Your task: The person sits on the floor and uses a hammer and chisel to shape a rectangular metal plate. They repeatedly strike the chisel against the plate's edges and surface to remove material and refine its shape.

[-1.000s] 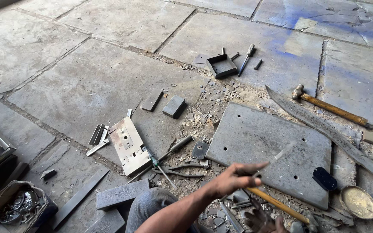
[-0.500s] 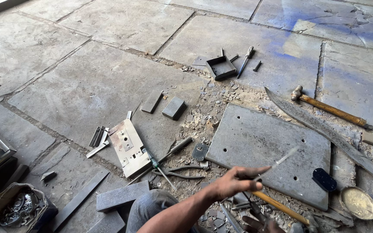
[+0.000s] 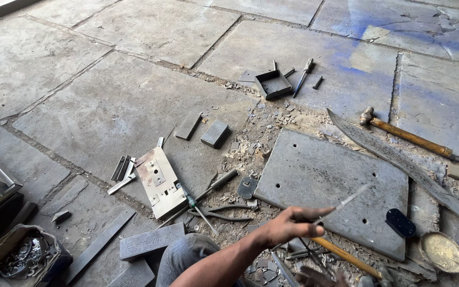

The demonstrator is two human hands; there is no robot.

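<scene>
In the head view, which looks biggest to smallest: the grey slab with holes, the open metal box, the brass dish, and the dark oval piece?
1. Slab
2. Box and dish: about alike; the box lies farther off, so unranked.
3. Oval piece

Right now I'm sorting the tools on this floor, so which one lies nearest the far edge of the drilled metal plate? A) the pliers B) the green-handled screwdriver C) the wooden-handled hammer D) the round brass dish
C: the wooden-handled hammer lies just beyond the far edge of the drilled metal plate; the other three lie on the near side.
</scene>
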